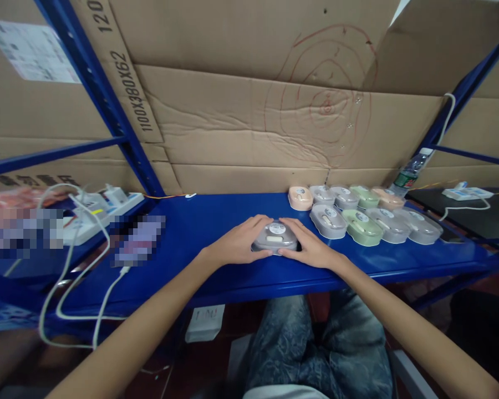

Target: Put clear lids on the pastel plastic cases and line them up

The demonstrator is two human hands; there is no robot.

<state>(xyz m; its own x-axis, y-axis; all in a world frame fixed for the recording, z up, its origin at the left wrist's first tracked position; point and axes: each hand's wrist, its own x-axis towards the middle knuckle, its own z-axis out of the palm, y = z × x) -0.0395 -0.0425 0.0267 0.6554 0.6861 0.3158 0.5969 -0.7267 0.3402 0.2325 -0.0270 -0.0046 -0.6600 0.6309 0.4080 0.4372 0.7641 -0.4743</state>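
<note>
A grey lidded container (275, 241), like a small lunch box with a round white label and a pale tab on top, rests on the blue shelf in front of me. My left hand (246, 242) curves around its left side, fingers at the far edge and thumb at the near edge. On the opposite side, my right hand (306, 244) grips it the same way, so both hands hold it between them. Just to the right sits another grey container (328, 221), with a green container (362, 227) beside it.
Several more grey, green and peach containers, including a peach one (300, 198), fill the shelf's right part. A water bottle (411, 170) stands behind them. On the left lie a blurred phone-like object (139, 241) with a white cable and a power strip (87, 221). Cardboard (216, 111) backs the shelf.
</note>
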